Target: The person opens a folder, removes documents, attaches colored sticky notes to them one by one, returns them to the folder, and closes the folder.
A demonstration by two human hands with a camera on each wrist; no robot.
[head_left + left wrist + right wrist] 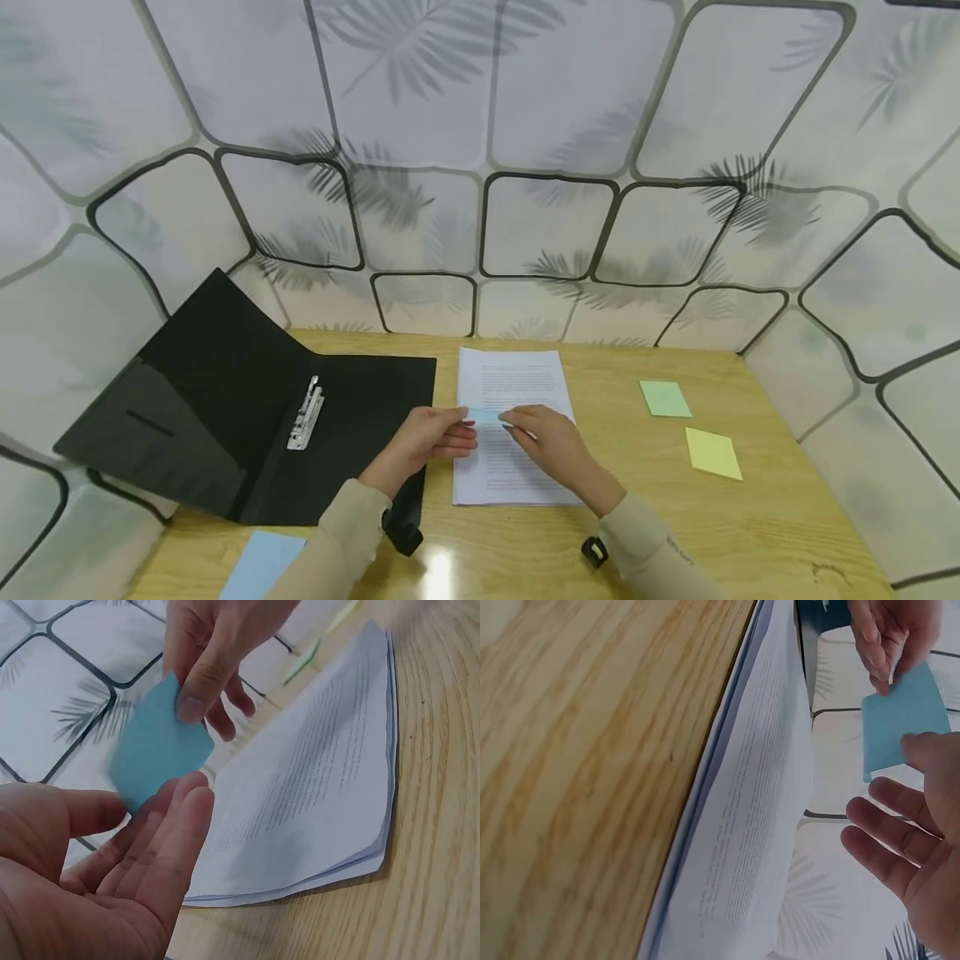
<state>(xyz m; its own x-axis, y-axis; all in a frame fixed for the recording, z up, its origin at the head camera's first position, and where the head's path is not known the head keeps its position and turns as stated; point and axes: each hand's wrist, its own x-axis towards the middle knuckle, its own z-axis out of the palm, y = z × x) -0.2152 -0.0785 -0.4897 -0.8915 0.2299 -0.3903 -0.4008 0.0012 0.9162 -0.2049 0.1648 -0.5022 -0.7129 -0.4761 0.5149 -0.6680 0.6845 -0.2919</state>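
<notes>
Left grip (426, 442) and right grip (555, 446) partly hide the pinched blue note (159, 746)

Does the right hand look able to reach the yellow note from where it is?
Probably yes: nothing appears to stand between the right hand and the yellow note, though that hand is busy pinching a blue note.

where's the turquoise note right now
In the head view, the turquoise note is near the centre, over the printed sheets, held between the left hand and the right hand.
</notes>
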